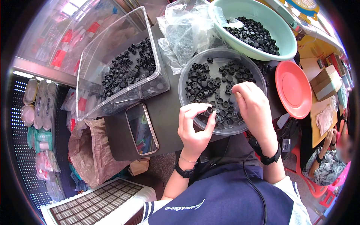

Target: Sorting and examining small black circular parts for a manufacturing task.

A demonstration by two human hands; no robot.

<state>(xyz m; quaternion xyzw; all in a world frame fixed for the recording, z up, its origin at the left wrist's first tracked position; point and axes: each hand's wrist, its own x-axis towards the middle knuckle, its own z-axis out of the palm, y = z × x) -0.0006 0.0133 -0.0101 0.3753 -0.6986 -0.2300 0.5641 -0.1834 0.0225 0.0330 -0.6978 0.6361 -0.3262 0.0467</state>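
Observation:
My left hand is over the near rim of a clear round plastic tub. Its thumb and fingertips pinch a small black plastic cap. My right hand hangs above the tub's right side with its fingers bent and drawn together; whatever they hold, if anything, is hidden. Inside the tub lie many loose black ring-shaped parts, some heaped at the left, others spread below my hands. Both wrists wear black bands.
A clear rectangular bin of similar black parts stands at the left, near a phone. Behind the tub are crumpled plastic bags and a pale green basin of black pieces. A red plate lies right; another person sits beyond.

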